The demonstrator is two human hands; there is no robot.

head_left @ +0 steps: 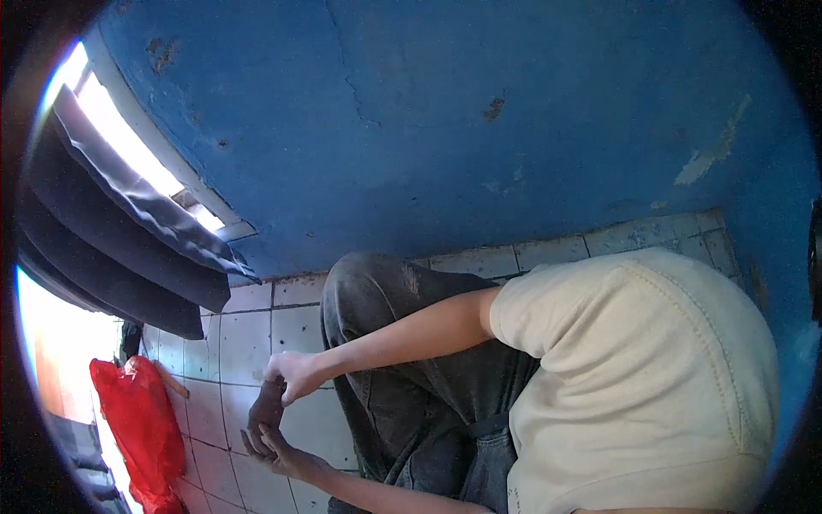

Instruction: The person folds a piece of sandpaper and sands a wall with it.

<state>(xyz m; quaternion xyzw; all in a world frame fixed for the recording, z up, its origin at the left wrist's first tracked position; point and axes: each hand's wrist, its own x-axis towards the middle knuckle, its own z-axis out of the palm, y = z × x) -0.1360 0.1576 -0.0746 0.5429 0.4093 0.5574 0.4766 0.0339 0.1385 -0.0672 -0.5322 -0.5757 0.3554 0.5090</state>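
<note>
My right hand (299, 373) reaches out from the cream short sleeve, its fingers closed around the upper end of a dark brown, elongated object (268, 406). I cannot make out what kind of object it is; its surface looks matte and smooth. At its lower end my left hand (287, 454) has its fingers curled against it. Both hands hold it out past my bent legs in dark grey trousers (411, 360), above the white tiles. The fingers cover both ends of the object.
A red plastic bag (141, 428) lies on the white tiled floor (244, 343) beyond my hands. Dark curtains (111, 214) hang by a bright window (128, 128). The chipped blue wall (471, 128) rises along one side of my legs.
</note>
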